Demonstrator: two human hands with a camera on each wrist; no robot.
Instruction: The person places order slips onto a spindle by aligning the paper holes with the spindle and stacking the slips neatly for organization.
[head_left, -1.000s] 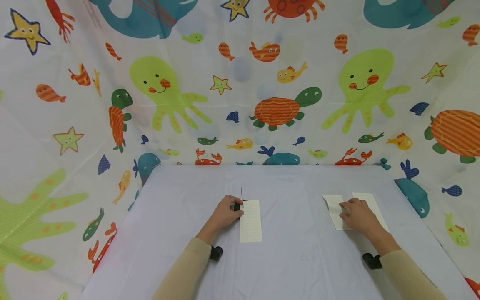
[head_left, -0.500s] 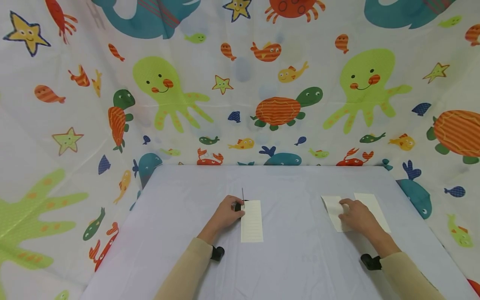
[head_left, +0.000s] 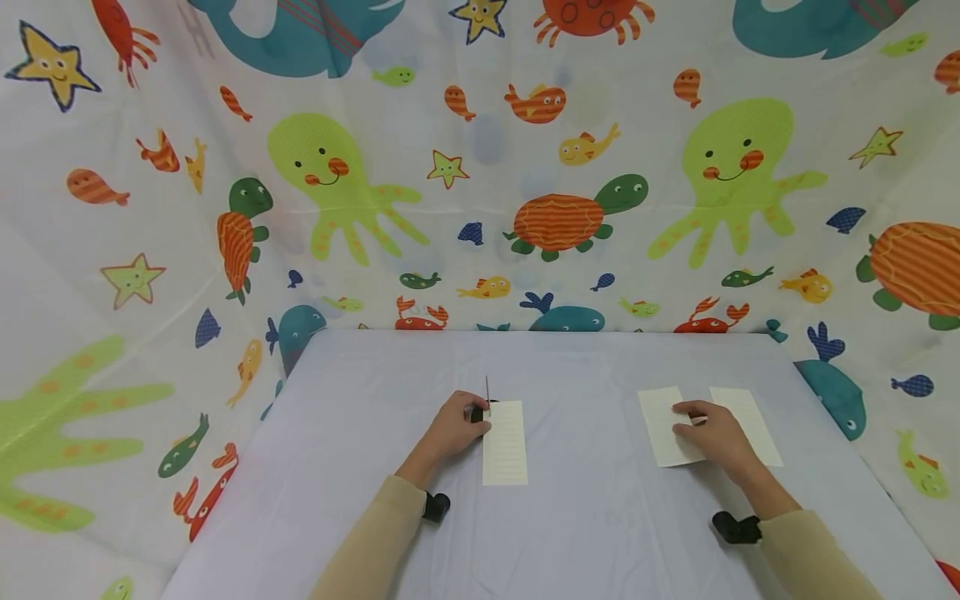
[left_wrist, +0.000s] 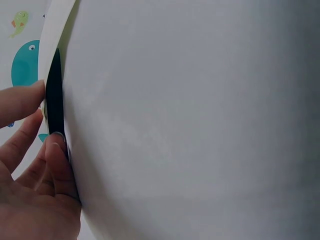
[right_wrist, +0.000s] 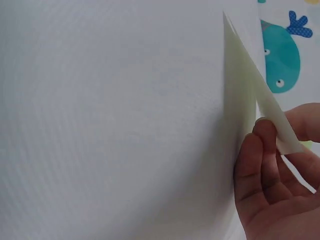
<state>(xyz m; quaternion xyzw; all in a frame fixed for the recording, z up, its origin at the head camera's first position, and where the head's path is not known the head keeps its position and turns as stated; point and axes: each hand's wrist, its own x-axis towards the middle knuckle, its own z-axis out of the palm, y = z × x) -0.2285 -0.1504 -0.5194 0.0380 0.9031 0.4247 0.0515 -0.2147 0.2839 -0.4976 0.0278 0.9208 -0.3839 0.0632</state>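
Head view: left hand [head_left: 453, 422] pinches lined paper [head_left: 506, 450] between its fingers, right hand [head_left: 722, 440] likewise a pale sheet [head_left: 662, 429], which uneven tugging could crease

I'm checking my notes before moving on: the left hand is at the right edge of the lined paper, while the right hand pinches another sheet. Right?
Not quite: the left hand is at the left edge of the lined paper, as the head view shows. The right hand does pinch another sheet.
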